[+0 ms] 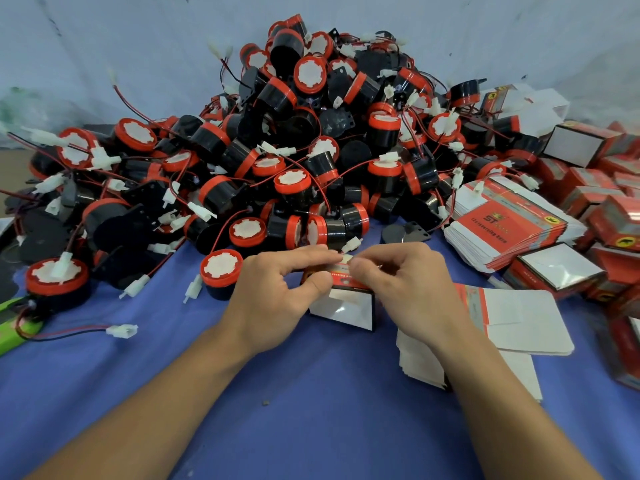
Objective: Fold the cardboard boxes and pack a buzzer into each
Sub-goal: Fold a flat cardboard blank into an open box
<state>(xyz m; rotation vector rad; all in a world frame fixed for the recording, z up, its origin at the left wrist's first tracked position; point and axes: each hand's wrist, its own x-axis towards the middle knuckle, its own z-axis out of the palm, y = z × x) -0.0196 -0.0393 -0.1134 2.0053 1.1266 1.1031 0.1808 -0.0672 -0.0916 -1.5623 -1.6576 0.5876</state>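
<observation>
A small red and white cardboard box [343, 306] stands on the blue cloth at the centre, its white side facing me. My left hand [277, 292] grips its top left edge with thumb and fingers. My right hand [401, 285] pinches the top flap from the right. Whatever is inside the box is hidden by my hands. A big heap of black and red buzzers [294, 150] with red wires and white plugs rises just behind the box. A stack of flat unfolded boxes [505, 220] lies to the right.
Folded red boxes [588, 202] pile up along the right edge. Loose flat cardboard sheets [519, 317] lie under my right forearm. A single buzzer [221, 271] stands left of my left hand. A green object [14, 313] sits at the far left.
</observation>
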